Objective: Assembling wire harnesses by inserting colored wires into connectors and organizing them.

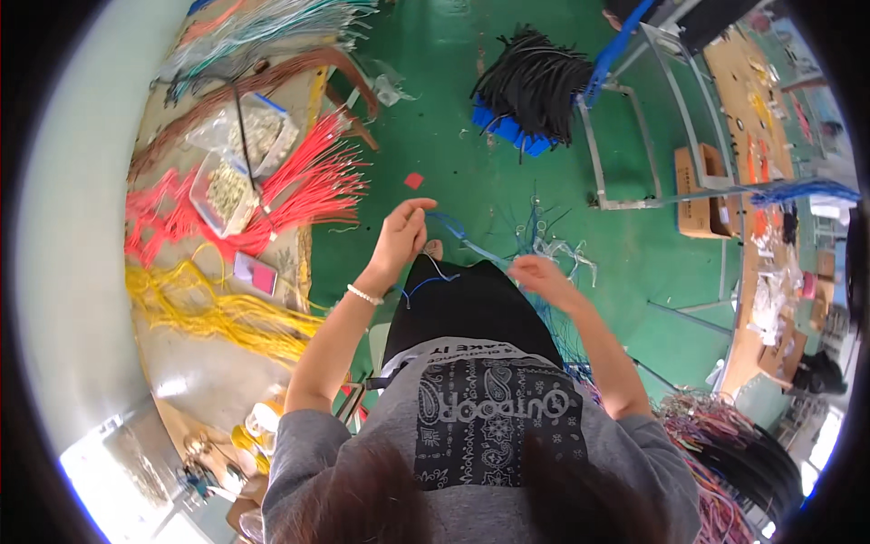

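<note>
View: head camera, sole view; places are given from the black trousers (467, 313).
Blue wire: a thin length (465, 238) spans between the two hands, beyond the front edge of the trousers, sloping down toward the right; a looped or doubled part shows near its left end.
Left hand: (399, 240) ahead and left of the trousers; fingertips drawn together, pinching the wire's left end as far as can be seen.
Right hand: (546, 279) at the right front of the trousers; fingers closed on the wire's right end, the exact contact too small to confirm.
Loose strands: a short blue piece and a pale one cross in front of the trousers; whether they join the held wire cannot be told.
Handling: judged light, soft and bendy, smooth-coated, prone to slipping and tangling; not fragile, though thin ends could kink.
Hold point: best pinched close to each end, leaving the middle free.
Left bench: red wires (317, 186), yellow wires (222, 313) and a tub of small metallic parts (224, 192), left of the trousers.
Floor stock: black tubing (539, 77) over a blue crate (512, 130), ahead and right of the trousers.
</note>
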Available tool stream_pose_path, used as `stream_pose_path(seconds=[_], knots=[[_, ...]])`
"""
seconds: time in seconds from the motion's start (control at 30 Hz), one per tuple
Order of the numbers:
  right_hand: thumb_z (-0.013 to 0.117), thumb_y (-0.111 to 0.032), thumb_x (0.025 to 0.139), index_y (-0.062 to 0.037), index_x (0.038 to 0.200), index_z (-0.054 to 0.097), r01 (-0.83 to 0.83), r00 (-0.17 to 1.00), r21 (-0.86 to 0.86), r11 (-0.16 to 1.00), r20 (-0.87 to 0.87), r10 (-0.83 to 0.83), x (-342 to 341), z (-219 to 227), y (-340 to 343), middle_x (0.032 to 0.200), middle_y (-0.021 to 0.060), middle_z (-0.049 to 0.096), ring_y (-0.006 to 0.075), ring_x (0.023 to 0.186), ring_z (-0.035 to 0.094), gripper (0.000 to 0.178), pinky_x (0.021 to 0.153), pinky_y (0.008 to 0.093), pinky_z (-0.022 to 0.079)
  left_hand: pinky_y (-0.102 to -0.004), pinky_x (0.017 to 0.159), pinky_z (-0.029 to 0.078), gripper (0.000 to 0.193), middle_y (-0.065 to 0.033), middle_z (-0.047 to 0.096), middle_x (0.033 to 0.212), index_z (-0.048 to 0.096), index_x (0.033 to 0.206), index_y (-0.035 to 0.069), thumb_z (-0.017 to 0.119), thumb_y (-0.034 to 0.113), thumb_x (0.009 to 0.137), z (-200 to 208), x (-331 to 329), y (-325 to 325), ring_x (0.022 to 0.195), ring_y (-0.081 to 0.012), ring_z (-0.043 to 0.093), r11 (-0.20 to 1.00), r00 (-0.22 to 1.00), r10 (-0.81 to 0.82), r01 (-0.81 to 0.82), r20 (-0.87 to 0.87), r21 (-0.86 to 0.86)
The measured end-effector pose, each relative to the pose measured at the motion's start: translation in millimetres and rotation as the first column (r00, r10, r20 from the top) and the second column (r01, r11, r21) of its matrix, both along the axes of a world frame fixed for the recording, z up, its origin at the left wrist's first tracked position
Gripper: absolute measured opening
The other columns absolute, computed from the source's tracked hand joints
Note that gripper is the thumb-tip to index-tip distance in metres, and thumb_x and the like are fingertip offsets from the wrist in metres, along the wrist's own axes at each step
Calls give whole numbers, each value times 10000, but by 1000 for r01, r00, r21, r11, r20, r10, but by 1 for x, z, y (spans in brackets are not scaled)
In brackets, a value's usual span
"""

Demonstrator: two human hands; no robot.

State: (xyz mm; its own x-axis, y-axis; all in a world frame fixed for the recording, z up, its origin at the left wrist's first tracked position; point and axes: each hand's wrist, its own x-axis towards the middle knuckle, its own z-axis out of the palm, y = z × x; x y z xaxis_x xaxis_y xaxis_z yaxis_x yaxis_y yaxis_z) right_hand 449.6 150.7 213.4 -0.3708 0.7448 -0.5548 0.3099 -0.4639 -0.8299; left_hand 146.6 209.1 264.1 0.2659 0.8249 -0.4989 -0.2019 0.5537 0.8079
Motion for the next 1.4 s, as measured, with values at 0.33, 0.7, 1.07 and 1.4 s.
stream_pose_path(seconds=[0.33,0.7,1.07,1.4], knots=[[653,-141,811,-20,839,646,-676,662,588,445,749,17,87,130,58,772,114,582,268,769,587,124,687,356,440,-248,470,379,268,-10,531,587,667,999,10,435,140,969,-101,-75,-72,505,-90,480,950,835,307,-295,-457,98],[432,-219,998,-23,1171,507,166,985,526,834,-54,-162,85,111,178,1307,114,533,238,1191,501,272,964,379,412,-411,652,473,210,-138,640,761,648,860,78,482,190,924,-94,-26,-145,751,-359,616,889,457,456,-281,-764,362],[439,-173,984,42,1250,444,643,661,-18,766,-494,-565,274,92,418,630,7,284,107,520,286,342,451,212,247,-467,644,476,89,-156,633,732,569,881,116,487,113,846,-170,-33,-186,743,-358,630,982,410,90,-187,-908,13],[462,-153,954,-24,1376,414,656,658,605,450,-168,-734,201,217,351,614,-22,226,74,472,233,444,413,215,252,-391,754,478,365,-71,642,926,557,1171,76,586,184,823,-213,-145,-137,933,-281,626,953,-82,-179,234,-980,-194]])
